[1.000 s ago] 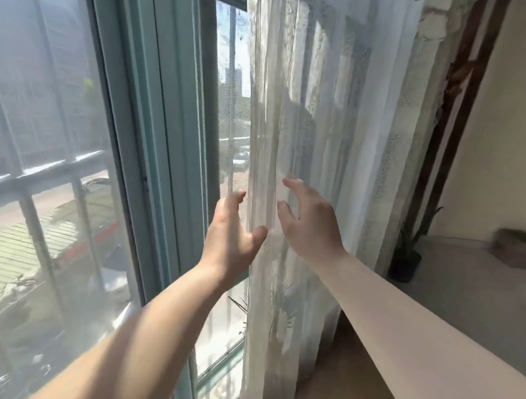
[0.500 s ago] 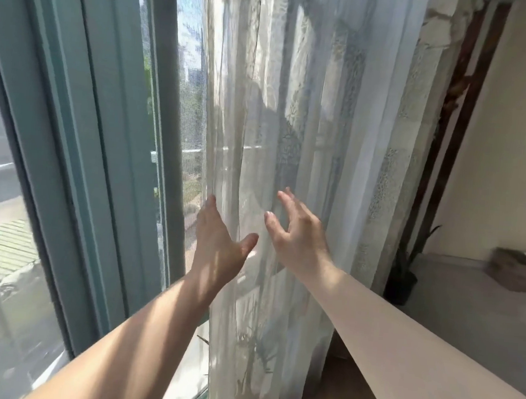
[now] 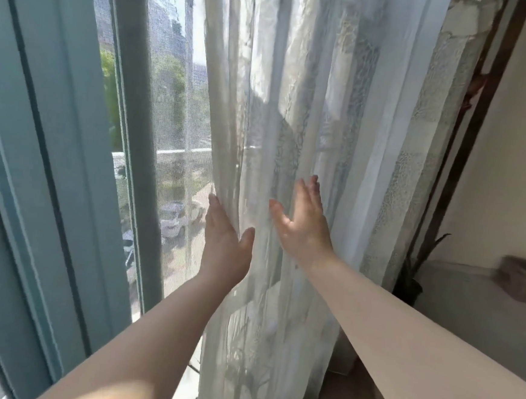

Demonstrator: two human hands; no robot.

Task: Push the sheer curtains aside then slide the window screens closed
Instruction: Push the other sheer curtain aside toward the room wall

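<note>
left hand (image 3: 225,243): flat, fingers straight, pressed to the left edge of the sheer curtain (image 3: 309,108); i hold nothing in it.
right hand (image 3: 303,224): flat and spread against the folds just to the right, gripping nothing.
change: a second ago the curtain edge hung close to the teal frame (image 3: 54,151); now it sits further right, both my hands with it.
window screen (image 3: 180,114): mesh panel uncovered left of the curtain.
meaning: curtain step partly done, i judge; screen not yet slid.
</note>
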